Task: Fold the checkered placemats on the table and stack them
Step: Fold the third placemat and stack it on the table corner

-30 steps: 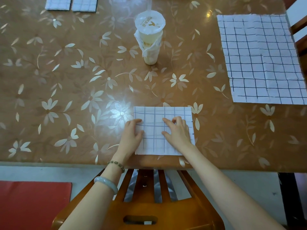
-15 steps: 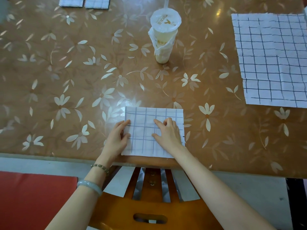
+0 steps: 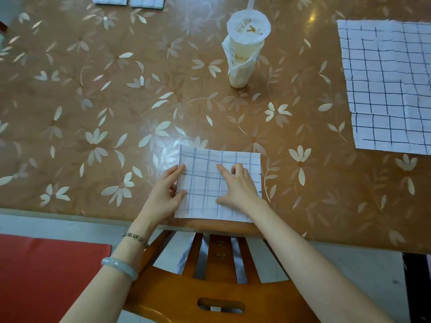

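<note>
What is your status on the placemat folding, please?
Right hand presses folded placemat flat; left hand pinches its left edge. Unfolded placemats lie far right. Cup stands clear behind.

Far placemats [image 3: 147, 1] partly off-frame.
</note>
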Motion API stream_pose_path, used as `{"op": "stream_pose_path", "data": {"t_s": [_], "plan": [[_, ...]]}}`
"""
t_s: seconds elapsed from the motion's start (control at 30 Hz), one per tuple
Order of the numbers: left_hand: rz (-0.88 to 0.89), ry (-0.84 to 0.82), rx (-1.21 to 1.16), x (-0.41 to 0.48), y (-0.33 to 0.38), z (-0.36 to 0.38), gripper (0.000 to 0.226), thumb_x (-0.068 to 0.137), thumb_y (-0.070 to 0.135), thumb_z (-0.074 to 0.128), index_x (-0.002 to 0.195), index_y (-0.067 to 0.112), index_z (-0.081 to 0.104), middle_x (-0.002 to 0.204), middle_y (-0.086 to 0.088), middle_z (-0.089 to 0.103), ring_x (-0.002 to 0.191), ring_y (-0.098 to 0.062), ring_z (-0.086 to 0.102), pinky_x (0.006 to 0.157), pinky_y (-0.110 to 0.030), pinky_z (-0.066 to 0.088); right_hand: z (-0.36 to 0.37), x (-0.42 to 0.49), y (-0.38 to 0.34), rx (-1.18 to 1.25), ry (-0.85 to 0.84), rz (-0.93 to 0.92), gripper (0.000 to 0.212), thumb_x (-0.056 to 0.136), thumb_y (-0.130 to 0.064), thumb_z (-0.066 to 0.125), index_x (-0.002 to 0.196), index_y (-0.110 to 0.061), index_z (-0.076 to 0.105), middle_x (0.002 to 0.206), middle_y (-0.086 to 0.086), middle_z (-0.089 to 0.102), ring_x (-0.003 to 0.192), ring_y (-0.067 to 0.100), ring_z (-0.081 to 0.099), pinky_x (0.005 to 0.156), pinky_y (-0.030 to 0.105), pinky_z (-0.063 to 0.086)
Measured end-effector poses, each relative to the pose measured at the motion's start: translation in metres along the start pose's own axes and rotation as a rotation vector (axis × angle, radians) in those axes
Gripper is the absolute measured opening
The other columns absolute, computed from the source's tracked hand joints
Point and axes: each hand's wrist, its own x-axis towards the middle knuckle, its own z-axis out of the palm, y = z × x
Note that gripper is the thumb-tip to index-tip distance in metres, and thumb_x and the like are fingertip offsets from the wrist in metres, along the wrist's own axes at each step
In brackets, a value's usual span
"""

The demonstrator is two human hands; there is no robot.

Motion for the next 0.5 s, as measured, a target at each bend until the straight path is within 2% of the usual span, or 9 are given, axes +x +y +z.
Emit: {"op": "stream_pose_path", "data": {"t_s": [0.1, 0.2, 0.3, 0.37, 0.43, 0.5], "plan": [[0.033, -0.022, -0.015, -0.003, 0.012, -0.003, 0.072, 0.088, 0.005, 0.061, 0.147, 0.032, 0.029, 0.143, 0.011, 0.030, 0.077, -0.007, 0.053, 0.070, -0.016, 0.051, 0.000, 0.002, 0.000, -0.023, -0.021, 0.016, 0.107, 0.065, -0.045, 0.077, 0.149, -0.027, 0.011, 0.120, 0.006, 0.028, 0.105, 0.023, 0.033, 0.093, 0.031, 0.037], [0.066, -0.042, -0.038, -0.007, 0.028, -0.001, 0.074, 0.088, 0.001, 0.060, 0.149, 0.028, 0.028, 0.143, 0.012, 0.029, 0.075, -0.002, 0.051, 0.070, -0.018, 0.051, -0.001, 0.004, 0.001, -0.023, -0.029, 0.017, 0.112, 0.063, -0.047, 0.077, 0.149, -0.025, 0.009, 0.117, 0.006, 0.028, 0.101, 0.022, 0.033, 0.091, 0.031, 0.038], [0.085, -0.062, -0.041, -0.011, 0.045, 0.007, 0.076, 0.088, 0.001, 0.059, 0.150, 0.027, 0.026, 0.145, 0.014, 0.028, 0.077, -0.007, 0.052, 0.073, -0.023, 0.053, -0.002, 0.005, 0.002, -0.017, -0.025, 0.011, 0.114, 0.062, -0.048, 0.078, 0.149, -0.026, 0.008, 0.115, 0.006, 0.028, 0.100, 0.023, 0.033, 0.091, 0.031, 0.038], [0.097, -0.078, -0.047, -0.010, 0.057, 0.015, 0.077, 0.087, 0.001, 0.059, 0.151, 0.026, 0.024, 0.146, 0.013, 0.027, 0.076, -0.009, 0.053, 0.073, -0.020, 0.051, -0.002, 0.005, 0.002, -0.014, -0.014, 0.008, 0.114, 0.061, -0.049, 0.078, 0.149, -0.029, 0.008, 0.113, 0.006, 0.028, 0.098, 0.023, 0.033, 0.090, 0.032, 0.039], [0.115, -0.104, -0.029, -0.010, 0.070, 0.025, 0.079, 0.087, 0.001, 0.059, 0.152, 0.025, 0.020, 0.145, 0.015, 0.024, 0.077, -0.009, 0.053, 0.073, -0.017, 0.049, -0.005, 0.006, 0.003, 0.006, -0.018, -0.011, 0.111, 0.062, -0.048, 0.077, 0.148, -0.031, 0.009, 0.109, 0.005, 0.029, 0.098, 0.023, 0.034, 0.087, 0.032, 0.039], [0.139, -0.119, 0.002, -0.010, 0.083, 0.037, 0.079, 0.088, 0.002, 0.058, 0.152, 0.025, 0.017, 0.144, 0.017, 0.021, 0.076, -0.007, 0.054, 0.072, -0.018, 0.048, -0.010, 0.005, 0.007, 0.161, -0.055, -0.005, 0.100, 0.068, -0.038, 0.075, 0.148, -0.033, 0.016, 0.108, 0.002, 0.029, 0.102, 0.023, 0.038, 0.089, 0.032, 0.040]]}}
